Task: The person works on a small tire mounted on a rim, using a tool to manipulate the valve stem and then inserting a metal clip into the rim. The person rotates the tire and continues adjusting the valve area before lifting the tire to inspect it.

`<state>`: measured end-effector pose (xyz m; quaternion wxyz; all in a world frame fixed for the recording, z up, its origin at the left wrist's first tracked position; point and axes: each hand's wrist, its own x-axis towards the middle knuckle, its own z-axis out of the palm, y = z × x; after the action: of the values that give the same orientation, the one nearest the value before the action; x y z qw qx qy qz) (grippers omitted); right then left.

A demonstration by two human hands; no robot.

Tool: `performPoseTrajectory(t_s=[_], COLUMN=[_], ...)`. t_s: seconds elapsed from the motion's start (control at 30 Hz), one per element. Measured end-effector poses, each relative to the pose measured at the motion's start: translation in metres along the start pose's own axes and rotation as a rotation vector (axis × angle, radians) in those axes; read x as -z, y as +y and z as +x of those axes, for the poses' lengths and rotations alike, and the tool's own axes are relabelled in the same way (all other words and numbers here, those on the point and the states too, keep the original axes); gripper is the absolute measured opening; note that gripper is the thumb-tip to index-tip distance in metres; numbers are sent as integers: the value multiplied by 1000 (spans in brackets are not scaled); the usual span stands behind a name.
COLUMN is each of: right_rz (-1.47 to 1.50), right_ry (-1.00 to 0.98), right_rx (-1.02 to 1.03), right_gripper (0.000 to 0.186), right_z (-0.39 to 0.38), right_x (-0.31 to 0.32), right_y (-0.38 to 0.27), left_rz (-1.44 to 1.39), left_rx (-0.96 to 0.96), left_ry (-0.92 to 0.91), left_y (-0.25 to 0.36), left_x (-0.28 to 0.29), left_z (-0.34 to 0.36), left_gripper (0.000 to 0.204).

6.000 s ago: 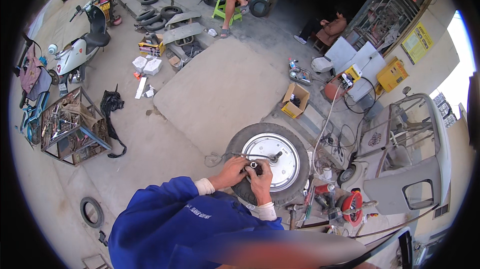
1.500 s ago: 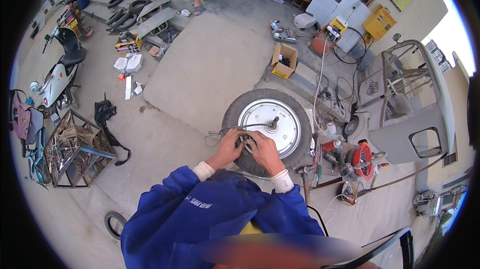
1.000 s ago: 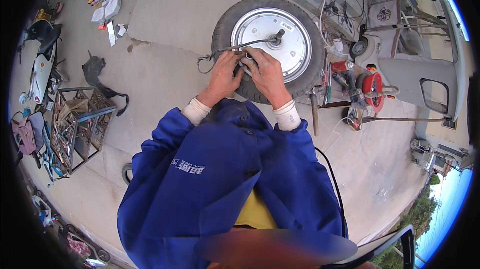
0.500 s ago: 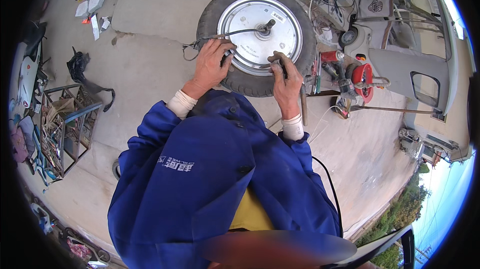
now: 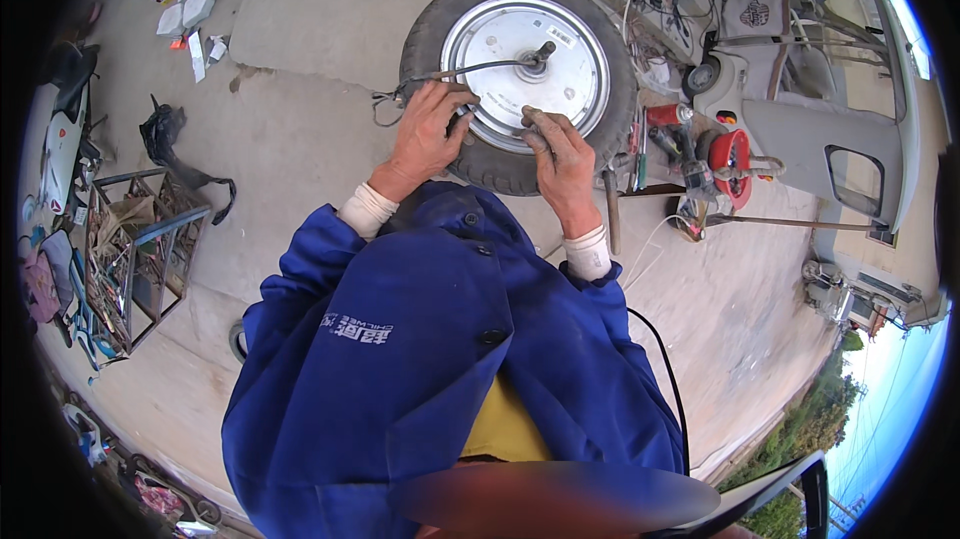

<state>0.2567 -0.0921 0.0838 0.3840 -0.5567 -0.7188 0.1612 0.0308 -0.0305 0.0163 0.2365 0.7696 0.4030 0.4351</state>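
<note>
Silver metal and dark rubber make up the wheel (image 5: pixel 545 97) lying on its side at twelve o'clock from me. Taking its middle as the clock's centre, a black cable (image 5: pixel 480 69) runs from the axle stub (image 5: pixel 546 51) out toward nine o'clock. My left hand (image 5: pixel 425 134) is at eight o'clock, over the tyre (image 5: pixel 420 51), its fingers half curled and the thumb a little apart from them; I cannot tell whether anything small sits between. My right hand (image 5: pixel 565 154) is at five o'clock, fingers bent, thumb close beneath the forefinger; what it holds, if anything, I cannot make out. A red can (image 5: pixel 665 116) lies past three o'clock, and a metal rack (image 5: pixel 172 223) of tools stands at eight, well apart.
</note>
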Motion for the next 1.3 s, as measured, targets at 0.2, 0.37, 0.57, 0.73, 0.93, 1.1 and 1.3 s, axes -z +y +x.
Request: performPoseTrajectory(t_s=[0.2, 0.37, 0.57, 0.73, 0.93, 1.1, 1.3], right_rz=[-322, 18, -101, 144, -197, 14, -175], right_ry=[-111, -89, -13, -134, 104, -156, 46], right_rx=[26, -52, -66, -78, 63, 22, 88], right_gripper=[47, 35, 37, 30, 33, 35, 24], right_z=[12, 14, 7, 12, -4, 18, 2], right_x=[1, 3, -1, 12, -13, 11, -7], right_y=[-20, -13, -16, -8, -13, -12, -17], left_rz=[-161, -178, -199, -250, -243, -200, -215], left_rx=[42, 117, 161, 60, 65, 75, 75], left_ry=[-117, -208, -168, -213, -158, -211, -237], left_y=[26, 34, 38, 23, 33, 17, 18], left_x=[-8, -16, -33, -44, -31, -47, -40], left_z=[7, 12, 12, 8, 11, 6, 8], left_gripper=[34, 36, 27, 30, 27, 26, 27])
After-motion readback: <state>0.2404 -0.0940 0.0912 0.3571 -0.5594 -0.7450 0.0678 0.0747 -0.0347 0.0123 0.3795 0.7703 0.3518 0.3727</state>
